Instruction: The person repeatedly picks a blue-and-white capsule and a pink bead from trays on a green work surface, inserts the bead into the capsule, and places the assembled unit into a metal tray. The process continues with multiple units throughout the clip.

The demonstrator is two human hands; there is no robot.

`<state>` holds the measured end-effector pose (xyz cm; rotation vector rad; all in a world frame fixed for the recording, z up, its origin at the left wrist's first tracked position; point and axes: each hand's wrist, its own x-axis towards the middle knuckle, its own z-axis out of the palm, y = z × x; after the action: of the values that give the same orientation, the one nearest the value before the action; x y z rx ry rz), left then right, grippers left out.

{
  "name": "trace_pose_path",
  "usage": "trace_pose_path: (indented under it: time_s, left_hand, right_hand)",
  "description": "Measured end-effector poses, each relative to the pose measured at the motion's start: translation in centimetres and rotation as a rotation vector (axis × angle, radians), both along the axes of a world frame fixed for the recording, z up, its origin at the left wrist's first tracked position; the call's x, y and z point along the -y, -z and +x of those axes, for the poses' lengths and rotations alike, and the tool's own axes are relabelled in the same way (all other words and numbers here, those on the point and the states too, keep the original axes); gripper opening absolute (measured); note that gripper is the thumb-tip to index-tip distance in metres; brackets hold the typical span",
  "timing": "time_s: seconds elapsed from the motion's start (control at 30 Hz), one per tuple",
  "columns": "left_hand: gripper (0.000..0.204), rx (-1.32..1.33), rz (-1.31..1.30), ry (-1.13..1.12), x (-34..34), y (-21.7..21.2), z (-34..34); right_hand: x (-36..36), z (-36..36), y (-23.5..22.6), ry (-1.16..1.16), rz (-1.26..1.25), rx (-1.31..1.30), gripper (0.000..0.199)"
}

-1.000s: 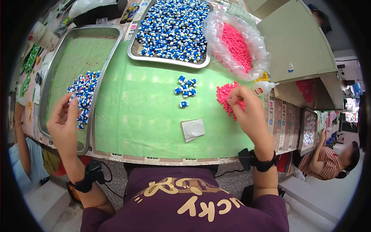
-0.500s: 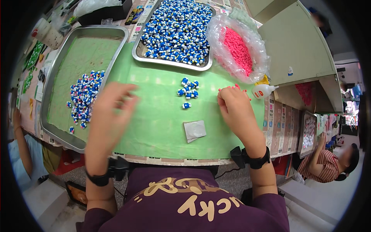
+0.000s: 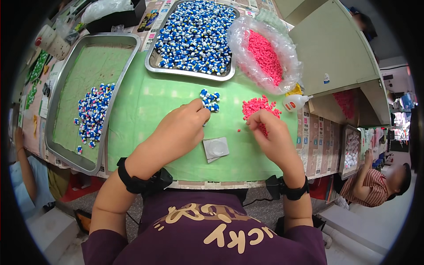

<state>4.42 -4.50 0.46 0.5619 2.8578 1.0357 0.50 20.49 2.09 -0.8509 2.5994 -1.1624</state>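
Observation:
My left hand [image 3: 185,123] reaches to the middle of the green-covered table, fingers closed around a small blue-and-white figurine [image 3: 204,124] that barely shows under the fingertips. Just beyond it lies a loose cluster of similar figurines [image 3: 213,97]. My right hand [image 3: 273,132] is at the near edge of a pile of small pink pieces [image 3: 260,105]. Its thumb and forefinger are pinched together; whatever is between them is too small or hidden to tell. Between the hands sits a square white pad [image 3: 215,149] with a round, clear, shiny spot on it.
At left stands a metal tray [image 3: 100,154] with figurines carrying pink bits. A fuller metal tray [image 3: 190,74] of figurines is at the back. Beside it are a plastic bag [image 3: 289,66] of pink pieces, a white squeeze bottle [image 3: 295,103] and a grey cabinet [image 3: 335,48]. Other people sit on both sides.
My left hand has swung right from beside the left tray to the lone figurine. My right hand has drawn nearer to me, uncovering the pink pile.

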Motion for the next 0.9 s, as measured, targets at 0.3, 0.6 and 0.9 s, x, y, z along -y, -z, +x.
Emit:
trace_pose_path:
  time_s: [0.3, 0.6, 0.9]
  left_hand:
    - [0.019, 0.166, 0.655, -0.22, 3.1, -4.9, 3.0]
    - [0.013, 0.532, 1.042, -0.277, 1.3, -4.6, 3.7]
    - [0.013, 0.659, 1.174, -0.176, 0.2, -4.5, 3.3]
  right_hand:
    - [1.3, 0.5, 0.8, -0.044, 0.062, -0.01, 0.014]
    - [4.3, 1.5, -3.6, -0.119, -0.236, -0.086, 0.019]
    - [5.9, 3.4, -4.2, -0.139, -0.343, -0.372, 0.027]
